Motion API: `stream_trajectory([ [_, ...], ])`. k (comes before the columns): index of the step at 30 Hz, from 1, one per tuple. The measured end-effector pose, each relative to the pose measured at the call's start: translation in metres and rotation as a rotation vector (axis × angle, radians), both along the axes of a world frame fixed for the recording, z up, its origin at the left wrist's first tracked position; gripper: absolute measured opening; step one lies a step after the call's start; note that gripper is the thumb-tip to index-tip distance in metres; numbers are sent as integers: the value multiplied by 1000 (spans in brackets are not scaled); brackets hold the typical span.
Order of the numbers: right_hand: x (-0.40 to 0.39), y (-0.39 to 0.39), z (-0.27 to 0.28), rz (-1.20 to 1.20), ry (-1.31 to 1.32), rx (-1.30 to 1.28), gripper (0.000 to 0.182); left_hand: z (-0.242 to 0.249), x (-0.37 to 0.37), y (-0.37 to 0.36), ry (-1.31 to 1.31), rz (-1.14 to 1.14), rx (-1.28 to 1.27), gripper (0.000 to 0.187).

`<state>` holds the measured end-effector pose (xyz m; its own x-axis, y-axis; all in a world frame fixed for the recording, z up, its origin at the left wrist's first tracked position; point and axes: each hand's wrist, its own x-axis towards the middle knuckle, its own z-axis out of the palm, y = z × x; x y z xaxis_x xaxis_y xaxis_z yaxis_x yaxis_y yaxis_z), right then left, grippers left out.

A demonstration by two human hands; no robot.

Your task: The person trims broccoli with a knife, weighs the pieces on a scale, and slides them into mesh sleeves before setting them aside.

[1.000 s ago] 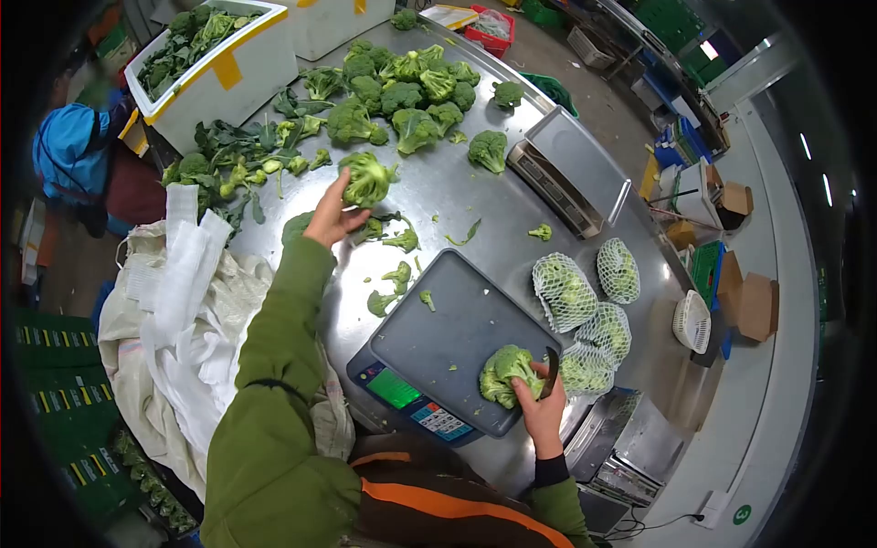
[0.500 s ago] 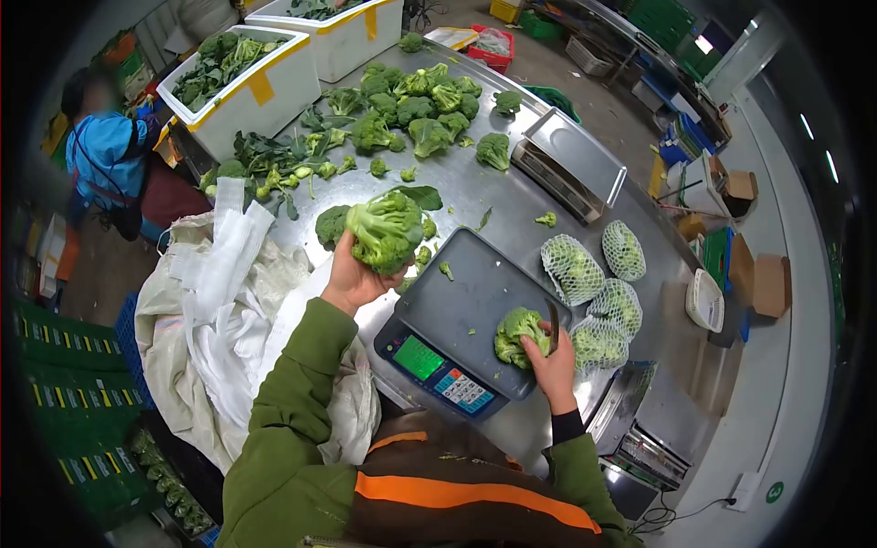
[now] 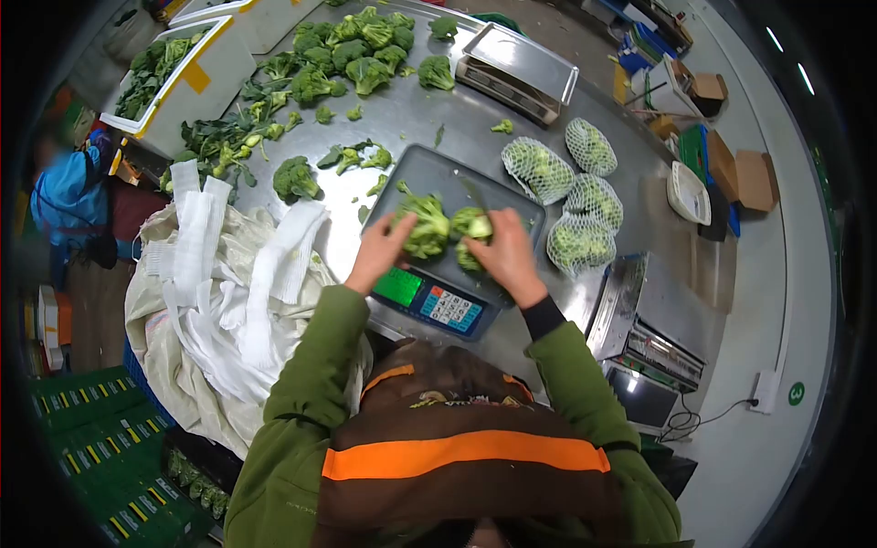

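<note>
My left hand [image 3: 379, 251] is closed around a broccoli head [image 3: 425, 226] above the grey tray of a digital scale [image 3: 429, 164]. Beside it, my right hand [image 3: 508, 256] has its fingers on a smaller broccoli piece [image 3: 468, 226]. A knife [image 3: 476, 194] is also in that hand, its dark blade pointing up and away from me. Both broccoli pieces are close together over the tray; whether they touch it is hard to tell. The scale's display [image 3: 398, 286] glows green, its digits unreadable.
Net-wrapped broccoli heads [image 3: 585, 245] lie right of the scale. Beyond are a broccoli pile [image 3: 352, 50], a second scale [image 3: 521, 68] and white foam boxes [image 3: 196, 78]. White net sleeves [image 3: 274, 274] lie on a sack at left. A person in blue [image 3: 68, 205] is at far left.
My left hand has brought its broccoli head rightward over the scale tray. The right hand has shifted left on the tray with its broccoli piece and knife. The camera view has shifted.
</note>
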<state>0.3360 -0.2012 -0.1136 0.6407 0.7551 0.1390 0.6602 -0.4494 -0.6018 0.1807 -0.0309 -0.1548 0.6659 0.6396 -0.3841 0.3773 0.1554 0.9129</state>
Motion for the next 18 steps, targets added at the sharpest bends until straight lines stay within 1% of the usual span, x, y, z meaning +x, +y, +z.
stream_trajectory([
  [1,-6,8,-6,69,40,-35,45,-1,6,-11,186,-84,167,64],
  [2,-11,12,-7,6,65,-94,52,-5,9,-20,44,50,447,62],
  [3,-7,14,-9,5,62,-91,52,-5,12,-21,41,49,451,62],
  [5,-5,11,-14,15,66,42,61,1,8,-26,160,64,464,62],
  [6,-4,9,-16,50,58,50,68,-4,6,-25,120,47,540,65],
  [9,-7,3,-1,83,76,14,71,-4,3,-27,108,83,619,67],
  [10,-5,0,-1,86,84,0,73,-1,0,-25,158,37,582,68],
  [11,-8,-2,9,82,66,-10,73,-4,-2,-25,133,63,611,66],
  [13,-7,-6,10,77,71,-28,70,-1,-9,-26,102,70,546,65],
  [14,-7,-7,10,95,83,-20,70,-3,-12,-23,92,84,598,60],
  [15,-6,-10,11,107,91,9,65,-4,-17,-18,102,88,603,60],
  [16,-6,-13,12,109,96,35,61,-1,-23,-13,60,124,565,56],
  [17,-7,-15,14,99,98,37,61,0,-27,-7,13,153,526,52],
  [18,-6,-16,16,82,161,47,58,-3,-34,3,-34,218,586,45],
])
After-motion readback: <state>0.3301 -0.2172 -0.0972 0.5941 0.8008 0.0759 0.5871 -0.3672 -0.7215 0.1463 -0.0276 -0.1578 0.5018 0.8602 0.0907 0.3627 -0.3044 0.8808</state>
